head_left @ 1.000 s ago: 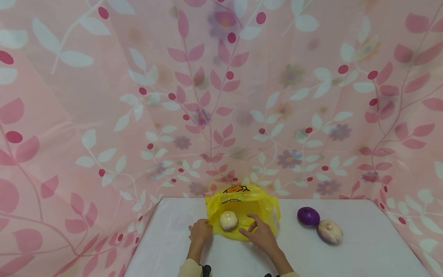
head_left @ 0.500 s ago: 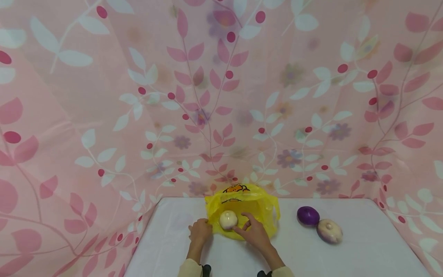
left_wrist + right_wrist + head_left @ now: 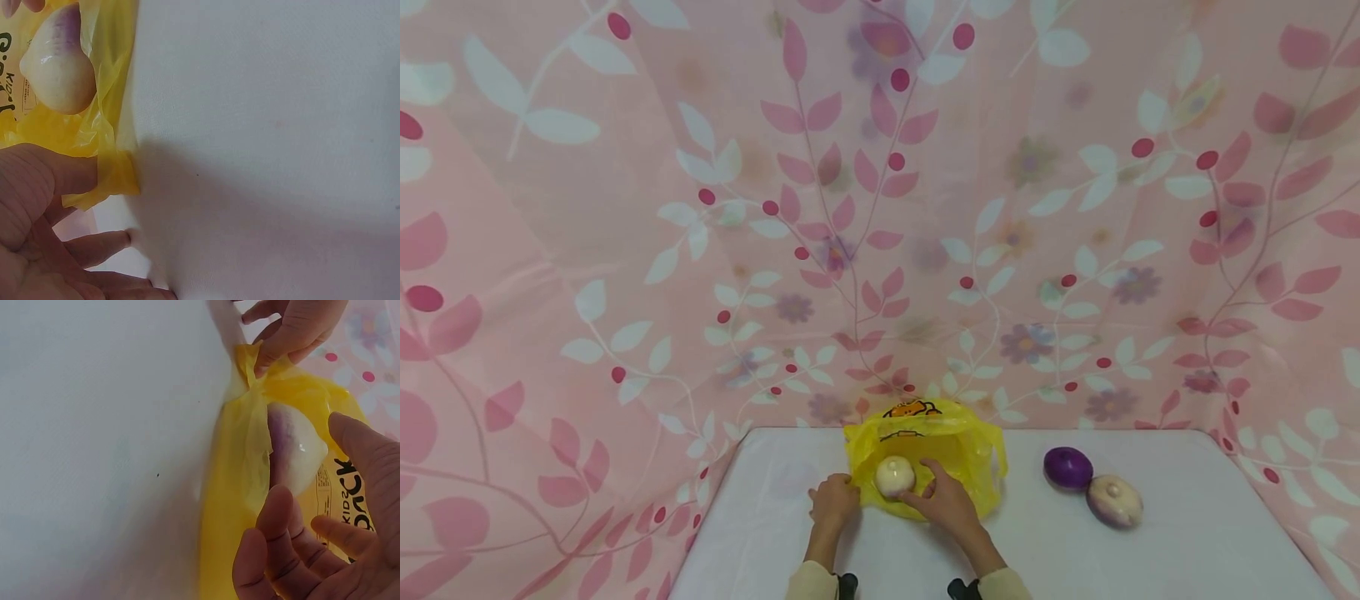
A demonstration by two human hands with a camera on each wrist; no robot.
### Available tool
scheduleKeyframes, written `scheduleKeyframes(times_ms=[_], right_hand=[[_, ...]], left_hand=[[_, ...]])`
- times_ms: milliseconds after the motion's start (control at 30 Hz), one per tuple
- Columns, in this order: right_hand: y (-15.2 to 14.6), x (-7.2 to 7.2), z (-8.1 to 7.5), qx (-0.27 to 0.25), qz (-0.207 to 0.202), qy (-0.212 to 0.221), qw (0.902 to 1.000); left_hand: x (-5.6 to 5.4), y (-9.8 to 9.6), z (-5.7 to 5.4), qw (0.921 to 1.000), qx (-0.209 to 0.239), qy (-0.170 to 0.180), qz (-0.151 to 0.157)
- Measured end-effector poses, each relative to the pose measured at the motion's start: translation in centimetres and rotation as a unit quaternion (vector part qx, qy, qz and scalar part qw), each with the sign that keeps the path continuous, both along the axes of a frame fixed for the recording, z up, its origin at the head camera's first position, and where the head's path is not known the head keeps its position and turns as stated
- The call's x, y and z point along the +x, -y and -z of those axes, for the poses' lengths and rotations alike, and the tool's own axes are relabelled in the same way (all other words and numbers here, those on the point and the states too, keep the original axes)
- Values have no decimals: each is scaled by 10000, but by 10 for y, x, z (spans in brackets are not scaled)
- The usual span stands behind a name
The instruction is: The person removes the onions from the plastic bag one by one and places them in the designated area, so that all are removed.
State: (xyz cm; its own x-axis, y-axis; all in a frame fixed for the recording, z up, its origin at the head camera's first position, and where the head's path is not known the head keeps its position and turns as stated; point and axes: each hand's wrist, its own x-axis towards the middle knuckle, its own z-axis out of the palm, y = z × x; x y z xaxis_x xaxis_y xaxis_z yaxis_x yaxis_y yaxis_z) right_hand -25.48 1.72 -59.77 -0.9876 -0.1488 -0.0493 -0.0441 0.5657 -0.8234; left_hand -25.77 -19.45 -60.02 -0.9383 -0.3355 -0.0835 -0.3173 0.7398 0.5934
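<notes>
A yellow plastic bag point(image 3: 957, 450) with printed lettering lies with its mouth toward me. Inside its mouth sits a cream turnip with a purple patch point(image 3: 895, 477), its tip showing in the left wrist view. My left hand point(image 3: 835, 502) pinches the bag's left edge between thumb and finger, the other fingers spread below. At the turnip's right side is my right hand point(image 3: 951, 507), in the bag's mouth. In the right wrist view its thumb and loosely bent fingers point(image 3: 275, 512) stand apart around the turnip; whether they touch it is hard to tell.
Over to the right on the white tabletop point(image 3: 1210, 517) lie a dark purple round vegetable point(image 3: 1068, 468) and another cream-and-purple turnip point(image 3: 1115, 502), touching each other. A pink curtain with leaf prints point(image 3: 880, 208) hangs behind the table.
My right hand has moved left, from the right part of the bag's mouth to beside the turnip. The left hand stays on the bag's edge, and the turnip has not moved.
</notes>
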Motion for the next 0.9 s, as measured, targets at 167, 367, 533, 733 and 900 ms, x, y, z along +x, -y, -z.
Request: scheduleKeyframes(times_ms=[167,367,533,733,900], right_hand=[[4,-2,-3,-12,19,80,10000],[10,-4,-5,64,62,258,9996],[15,-7,-5,211,69,303,9993],[19,-12,-2,345,49,210,9992],[21,-14,0,412,82,286,9987]], left_hand=[[0,-1,-1,10000,27,9,-15],[0,-1,-2,10000,5,2,-27],[1,-1,-2,10000,-18,-44,-25],[1,-1,-4,10000,-7,-55,-38],[0,-1,-4,10000,4,-33,-44]])
